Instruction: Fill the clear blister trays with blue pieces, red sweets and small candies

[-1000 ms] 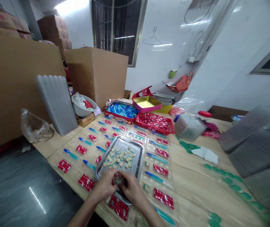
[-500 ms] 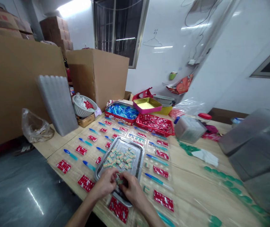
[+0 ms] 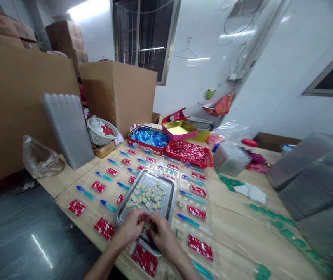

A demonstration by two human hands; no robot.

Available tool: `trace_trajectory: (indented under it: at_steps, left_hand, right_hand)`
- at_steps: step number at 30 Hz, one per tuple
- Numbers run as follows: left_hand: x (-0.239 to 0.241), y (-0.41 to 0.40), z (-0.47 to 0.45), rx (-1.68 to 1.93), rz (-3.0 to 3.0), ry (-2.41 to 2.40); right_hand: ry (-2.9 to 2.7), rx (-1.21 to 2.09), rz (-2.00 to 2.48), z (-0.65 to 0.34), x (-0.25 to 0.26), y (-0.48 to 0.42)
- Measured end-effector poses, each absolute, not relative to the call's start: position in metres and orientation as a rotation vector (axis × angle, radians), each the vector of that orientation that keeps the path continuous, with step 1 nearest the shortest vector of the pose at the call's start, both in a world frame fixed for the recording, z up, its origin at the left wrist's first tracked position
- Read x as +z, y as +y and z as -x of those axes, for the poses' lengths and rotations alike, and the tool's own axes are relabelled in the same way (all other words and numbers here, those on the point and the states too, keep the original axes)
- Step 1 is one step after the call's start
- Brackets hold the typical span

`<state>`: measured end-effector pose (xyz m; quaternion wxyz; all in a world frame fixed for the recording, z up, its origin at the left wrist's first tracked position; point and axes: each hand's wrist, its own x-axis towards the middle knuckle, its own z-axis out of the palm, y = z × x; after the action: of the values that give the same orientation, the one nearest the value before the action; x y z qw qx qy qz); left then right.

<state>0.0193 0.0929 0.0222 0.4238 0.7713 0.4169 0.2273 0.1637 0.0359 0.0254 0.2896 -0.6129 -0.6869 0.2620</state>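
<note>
Over the near end of a metal tray point(image 3: 172, 194), my left hand point(image 3: 133, 225) and my right hand point(image 3: 161, 232) meet, fingertips pinched close together. Whatever sits between the fingers is hidden by them. Just beyond lie many small green-and-cream blocks point(image 3: 146, 195), scattered across the tray. Clear plastic trays surround the metal one, holding red packets with white marks point(image 3: 196, 212) and blue pen-shaped tools point(image 3: 188, 220). A few similar small blocks point(image 3: 179, 234) rest in the plastic trays to the right.
Farther back stand a tin of blue tools point(image 3: 150, 137), a red basket of red packets point(image 3: 189, 151) and a gold-lined tin lid point(image 3: 179, 128). Stacked clear trays point(image 3: 68, 132) lean at left. Green round pieces point(image 3: 285, 233) and plastic bins point(image 3: 314, 186) are at right.
The view has shifted slightly, so the scene sits a little farther left. Both hands stay pinched together over the near end of the tray, with only slight finger movement.
</note>
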Motion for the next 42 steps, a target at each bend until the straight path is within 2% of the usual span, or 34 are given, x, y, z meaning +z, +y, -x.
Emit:
trace_trajectory:
  at_steps: [21,26,31,42]
  left_hand:
    - [0.031,0.089,-0.016,0.529,-1.991,0.978]
    - [0.027,0.086,-0.018,0.527,-2.079,1.073]
    - [0.026,0.086,-0.018,0.514,-2.087,1.066]
    - [0.020,0.087,-0.017,0.522,-2.030,1.085]
  right_hand:
    - [-1.784,0.700,1.643,-0.163,0.029,0.034]
    - [-1.818,0.542,1.765,-0.167,0.032,0.030]
    - [-1.823,0.532,1.825,-0.168,0.028,0.030]
    - [-1.887,0.548,1.634,-0.168,0.030,0.032]
